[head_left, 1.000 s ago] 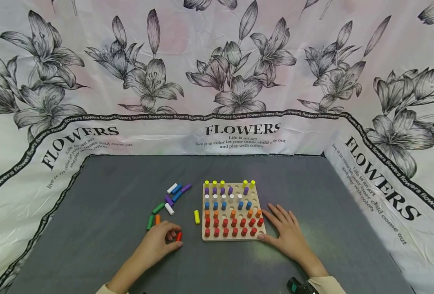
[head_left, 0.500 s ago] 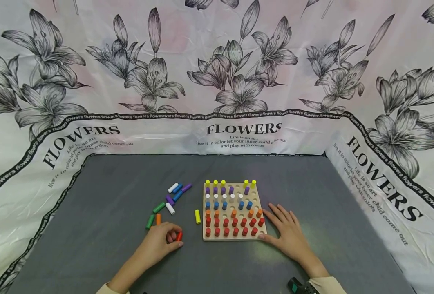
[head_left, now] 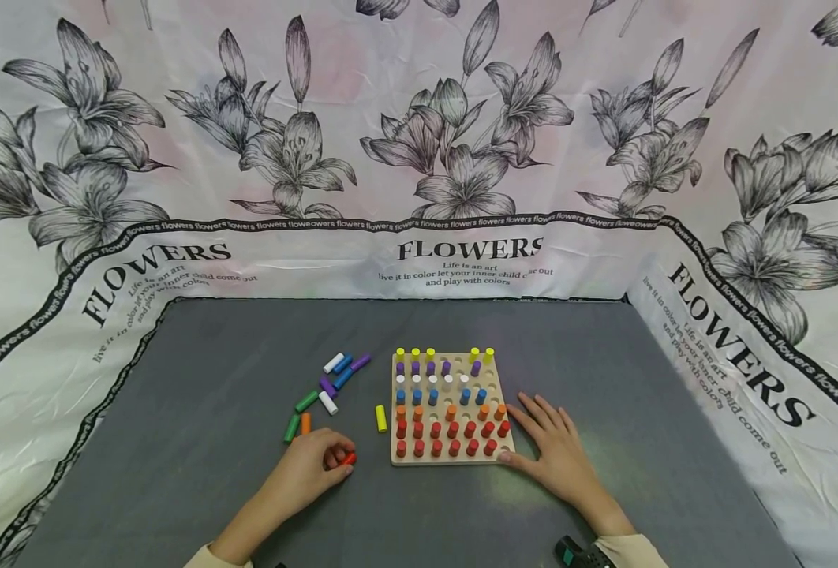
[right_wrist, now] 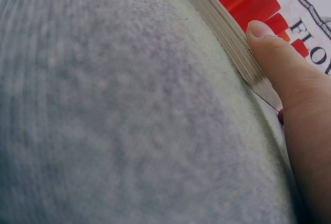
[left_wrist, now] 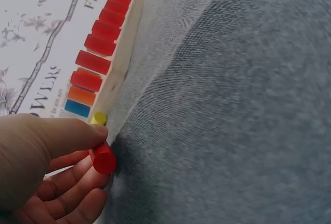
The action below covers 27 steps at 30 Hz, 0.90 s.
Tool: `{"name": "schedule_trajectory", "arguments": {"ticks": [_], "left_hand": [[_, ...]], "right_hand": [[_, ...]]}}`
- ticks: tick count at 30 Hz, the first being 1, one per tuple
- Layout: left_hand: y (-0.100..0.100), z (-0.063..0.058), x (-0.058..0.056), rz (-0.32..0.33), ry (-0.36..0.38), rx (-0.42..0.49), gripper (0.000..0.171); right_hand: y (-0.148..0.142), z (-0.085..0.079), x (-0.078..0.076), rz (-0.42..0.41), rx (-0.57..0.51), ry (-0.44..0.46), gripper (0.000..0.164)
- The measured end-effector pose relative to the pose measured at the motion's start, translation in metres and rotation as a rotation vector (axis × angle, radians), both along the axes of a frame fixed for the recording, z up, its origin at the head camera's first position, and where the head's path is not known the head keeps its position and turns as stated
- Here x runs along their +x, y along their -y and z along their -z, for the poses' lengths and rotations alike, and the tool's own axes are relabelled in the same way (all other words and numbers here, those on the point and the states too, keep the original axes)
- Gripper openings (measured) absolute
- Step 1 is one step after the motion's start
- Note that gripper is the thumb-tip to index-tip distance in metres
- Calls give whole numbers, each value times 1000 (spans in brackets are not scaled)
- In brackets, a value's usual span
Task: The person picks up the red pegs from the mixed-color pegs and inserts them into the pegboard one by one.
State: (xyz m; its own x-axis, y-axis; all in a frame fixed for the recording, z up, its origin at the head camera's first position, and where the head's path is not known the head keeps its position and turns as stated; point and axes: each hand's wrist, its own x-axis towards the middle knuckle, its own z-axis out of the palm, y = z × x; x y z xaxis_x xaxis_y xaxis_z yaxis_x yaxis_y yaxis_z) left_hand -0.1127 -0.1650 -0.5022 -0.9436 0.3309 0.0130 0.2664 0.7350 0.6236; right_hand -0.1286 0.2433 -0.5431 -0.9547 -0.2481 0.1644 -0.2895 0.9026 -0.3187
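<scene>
Between thumb and fingers, my left hand (head_left: 308, 464) pinches a red peg (head_left: 349, 458), left of the pegboard and apart from it. Close up in the left wrist view, the round end of this red peg (left_wrist: 105, 161) points toward the camera. The wooden pegboard (head_left: 450, 463) bears upright pegs in rows of yellow, purple, white, blue, orange and red, with some bare holes. At the board's right side lies my right hand (head_left: 559, 459), fingers spread and thumb at the front right corner. The right wrist view shows its thumb (right_wrist: 276, 61) on the board's edge.
A yellow peg (head_left: 380, 419) lies just left of the board. Farther left are scattered loose pegs: green (head_left: 307, 401), orange (head_left: 306, 424), white (head_left: 328, 403), blue (head_left: 343, 379) and purple (head_left: 360, 363). A flower-printed cloth (head_left: 305, 260) stands behind the grey table (head_left: 248, 339).
The red peg in my left hand has turned from steeply slanted to nearly flat between the fingers. My right hand and the pegboard stay where they were.
</scene>
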Motion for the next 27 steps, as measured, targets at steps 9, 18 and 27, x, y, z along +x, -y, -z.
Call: {"name": "schedule_trajectory", "arguments": {"ticks": [9,18,27], "left_hand": [[-8,-10,-4,21,-47,-6,18],[-28,-27,-7,62,-67,30,19],[-51,-41,-11,120,-132,24,21]], "right_hand": [[0,0,0,-7,-15,-11,81],[-2,0,1,-20,-25,-2,81],[-1,0,1,-15,-22,-10,81]]}}
